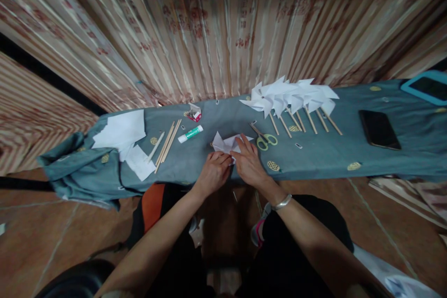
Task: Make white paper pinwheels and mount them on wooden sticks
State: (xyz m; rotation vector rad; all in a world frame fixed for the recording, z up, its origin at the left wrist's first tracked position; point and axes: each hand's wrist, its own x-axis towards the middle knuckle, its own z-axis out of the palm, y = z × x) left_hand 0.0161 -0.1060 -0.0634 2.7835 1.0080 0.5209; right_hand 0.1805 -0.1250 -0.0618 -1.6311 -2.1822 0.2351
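Observation:
A white paper pinwheel (226, 143), its points folded, lies at the front of the cloth-covered table between my two hands. My left hand (215, 169) is closed on its near left edge, fingers curled. Over its right side my right hand (248, 160) presses down, fingers stretched forward and thumb toward the paper's near edge. Just right of that hand lie scissors (267, 140) with yellow-green handles. A green and white glue stick (190, 134) rests to the upper left, near a small opened red and white box (194, 112).
Several finished pinwheels (293, 95) on sticks lie in a row at the back right. Wooden sticks (168, 146), a white pencil-like stick (155, 146) and white paper sheets (120, 129) lie left. A black phone (379, 129) and a blue-framed device (428, 87) are right. A curtain (216, 32) hangs behind.

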